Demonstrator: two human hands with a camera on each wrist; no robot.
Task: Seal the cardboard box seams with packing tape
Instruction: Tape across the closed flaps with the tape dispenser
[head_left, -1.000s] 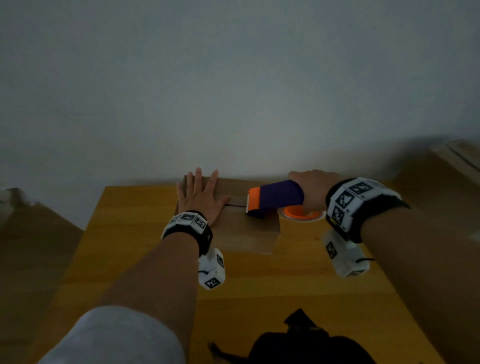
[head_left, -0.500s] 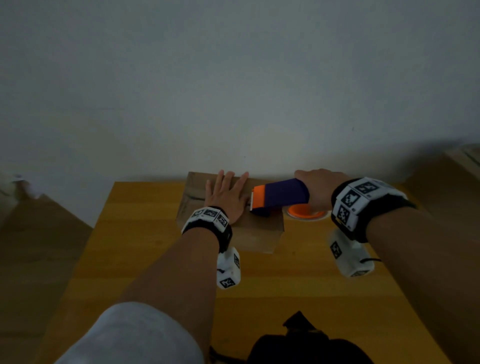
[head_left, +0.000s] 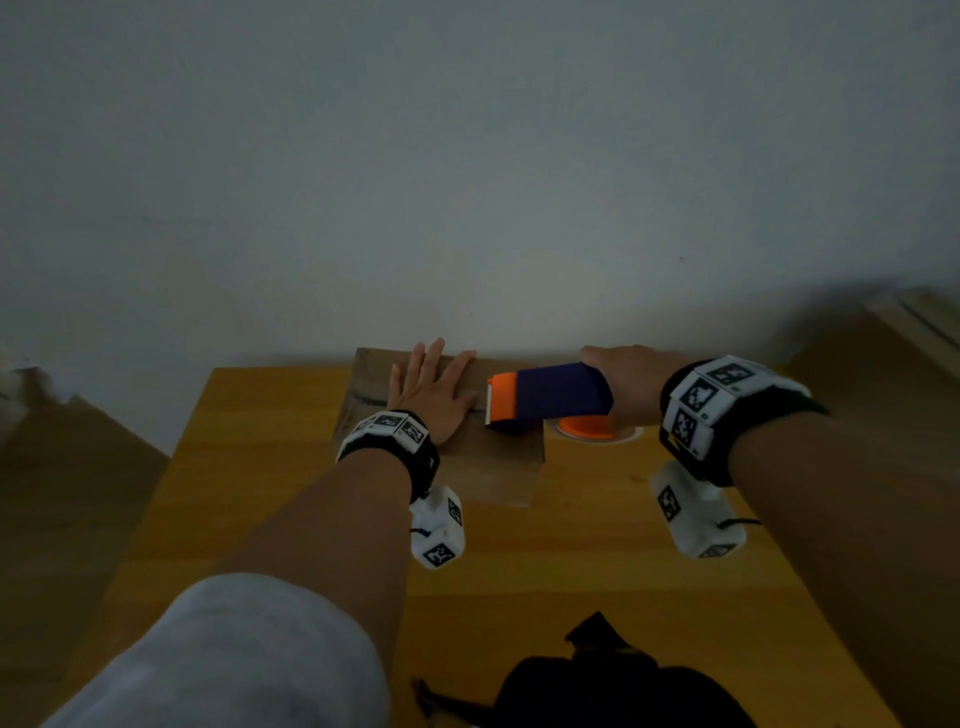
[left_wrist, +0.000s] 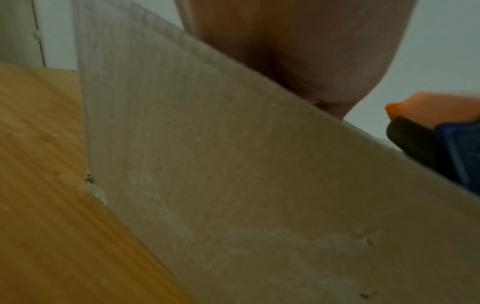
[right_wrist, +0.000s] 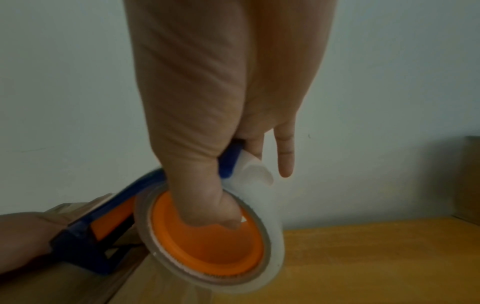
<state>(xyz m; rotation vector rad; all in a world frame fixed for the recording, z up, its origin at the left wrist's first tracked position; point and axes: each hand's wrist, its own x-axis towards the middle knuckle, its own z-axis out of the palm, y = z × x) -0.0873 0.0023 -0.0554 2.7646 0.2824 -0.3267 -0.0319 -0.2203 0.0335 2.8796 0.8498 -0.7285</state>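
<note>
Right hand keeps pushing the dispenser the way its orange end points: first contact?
Most likely the left hand, pressed flat on the cardboard box. The tape dispenser in the right hand points its serrated edge at that hand's near side; the gap looks small, depth unclear.

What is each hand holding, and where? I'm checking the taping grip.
Right hand grips the blue-and-orange tape dispenser by its handle. Left hand holds nothing; it rests flat on the brown cardboard box.

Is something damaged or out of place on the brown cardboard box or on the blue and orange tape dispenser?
One small thing: the brown cardboard box has a frayed, torn bottom corner where it meets the wooden table. The blue and orange tape dispenser, gripped by the right hand, looks normal; the left hand lies flat on the box.
</note>
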